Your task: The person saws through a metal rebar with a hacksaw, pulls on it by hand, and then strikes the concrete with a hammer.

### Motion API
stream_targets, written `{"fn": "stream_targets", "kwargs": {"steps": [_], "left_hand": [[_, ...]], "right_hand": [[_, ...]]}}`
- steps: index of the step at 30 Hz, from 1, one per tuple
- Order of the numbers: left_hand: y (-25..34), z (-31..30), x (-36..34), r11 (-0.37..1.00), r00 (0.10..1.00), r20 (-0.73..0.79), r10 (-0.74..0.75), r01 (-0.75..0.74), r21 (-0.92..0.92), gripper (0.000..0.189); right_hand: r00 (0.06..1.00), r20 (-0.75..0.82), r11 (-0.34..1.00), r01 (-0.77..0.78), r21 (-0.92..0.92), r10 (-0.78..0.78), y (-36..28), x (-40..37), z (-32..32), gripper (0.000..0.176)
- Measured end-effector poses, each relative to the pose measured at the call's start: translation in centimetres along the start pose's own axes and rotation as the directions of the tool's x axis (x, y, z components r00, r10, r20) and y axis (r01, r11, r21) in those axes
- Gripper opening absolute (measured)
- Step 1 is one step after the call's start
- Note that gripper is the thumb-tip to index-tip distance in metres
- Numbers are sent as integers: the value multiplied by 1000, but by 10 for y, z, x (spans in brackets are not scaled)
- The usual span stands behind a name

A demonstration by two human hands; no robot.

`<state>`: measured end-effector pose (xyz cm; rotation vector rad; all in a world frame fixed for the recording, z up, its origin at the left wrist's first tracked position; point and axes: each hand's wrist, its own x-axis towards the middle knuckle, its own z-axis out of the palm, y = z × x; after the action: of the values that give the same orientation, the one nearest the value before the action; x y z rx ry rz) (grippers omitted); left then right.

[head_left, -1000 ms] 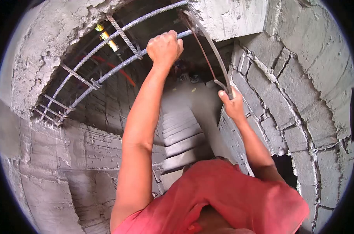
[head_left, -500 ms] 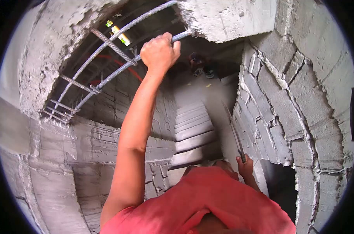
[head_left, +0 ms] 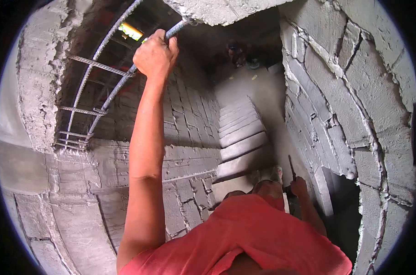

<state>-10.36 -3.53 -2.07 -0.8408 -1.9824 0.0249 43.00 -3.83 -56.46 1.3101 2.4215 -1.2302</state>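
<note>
Well, my left hand grips bare rebar up high.
Low down, my right hand holds a thin dark tool, right of the grey steps.

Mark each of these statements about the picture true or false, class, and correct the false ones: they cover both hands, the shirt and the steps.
1. The left hand grips a steel bar. True.
2. The right hand is empty. False: it holds a slim tool.
3. The shirt is blue. False: it is red.
4. Steps show between the left arm and the right hand. True.
</note>
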Motion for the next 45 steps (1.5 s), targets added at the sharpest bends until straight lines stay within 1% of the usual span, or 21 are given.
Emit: {"fn": "stream_targets", "kwargs": {"steps": [4, 6, 7, 9, 12, 14, 16, 20, 22, 24, 26, 28, 29, 31, 34, 35, 38, 39, 40, 43, 45], "left_hand": [[-1, 3, -1, 1000, 1000, -4, 9, -9, 17, 28], [-1, 2, -1, 1000, 1000, 0, 5, -5, 13, 29], [0, 2, -1, 1000, 1000, 4, -1, 1, 23, 29], [0, 3, -1, 1000, 1000, 6, -16, 16, 26, 29], [1, -1, -2, 1000, 1000, 5, -21, 21, -20, 28], [0, -2, -3, 999, 1000, -15, -12, 12, -47, 28], [-1, -3, -1, 997, 999, -40, -11, 8, -80, 25], [-4, -4, 1, 993, 999, 39, -12, 16, -113, 25], [-4, -8, 3, 995, 995, 103, -9, 19, -103, 24], [-5, -20, 8, 989, 990, 138, -40, 59, -137, 19], [-9, -26, 13, 967, 950, 312, -23, 101, -234, 24], [-13, -27, 11, 940, 943, 331, -21, 131, -314, 28], [-14, -26, 4, 952, 939, 343, -14, 117, -281, 30], [-12, -24, 12, 946, 953, 303, -30, 125, -300, 27], [-12, -30, 11, 954, 938, 345, -5, 108, -279, 22], [-12, -29, 11, 950, 938, 347, -20, 126, -285, 22], [-13, -23, 7, 956, 955, 296, 7, 80, -282, 21], [-13, -21, 6, 956, 960, 280, 18, 65, -285, 20], [-14, -21, 6, 957, 965, 260, 29, 48, -288, 20], [-14, -20, 3, 952, 982, 188, 30, 29, -304, 16], [-12, -12, 2, 953, 982, 187, 6, 51, -298, 17]], "right_hand": [[996, 10, 996, -85, -14, 85, 19, 0, 12, 28], [983, 111, 969, 165, -183, -147, 45, 9, 24, 27], [983, 111, 968, 164, -192, -144, 49, 6, 21, 27], [993, 94, 976, -88, 200, 70, 0, -18, -22, 28], [991, 28, 971, -131, 199, 128, -39, -39, -56, 32], [992, 3, 964, -123, 234, 126, -23, -34, -40, 32], [984, -43, 979, -169, 116, 175, -25, -36, -35, 32], [989, -125, 986, -52, 159, 72, -35, -57, -38, 32], [989, -148, 969, 34, 247, 3, -43, -60, -40, 35], [938, -264, 909, 300, 288, -226, -71, -67, -49, 37], [925, -259, 894, 349, 280, -280, -113, -62, -74, 37], [918, -224, 881, 382, 278, -328, -139, -101, -81, 36], [908, -268, 880, 391, 269, -321, -158, -110, -94, 35], [865, -372, 861, 442, 252, -336, -205, -87, -124, 33], [826, -393, 784, 534, 317, -404, -232, -87, -150, 31], [774, -456, 760, 590, 272, -438, -241, -77, -155, 32], [731, -526, 759, 612, 223, -435, -272, -63, -179, 34], [749, -514, 741, 608, 284, -418, -276, -58, -183, 43], [745, -516, 742, 611, 276, -422, -281, -56, -186, 43], [670, -591, 660, 695, 286, -449, -298, -58, -201, 61], [658, -587, 676, 697, 238, -472, -305, -63, -212, 60]]}}
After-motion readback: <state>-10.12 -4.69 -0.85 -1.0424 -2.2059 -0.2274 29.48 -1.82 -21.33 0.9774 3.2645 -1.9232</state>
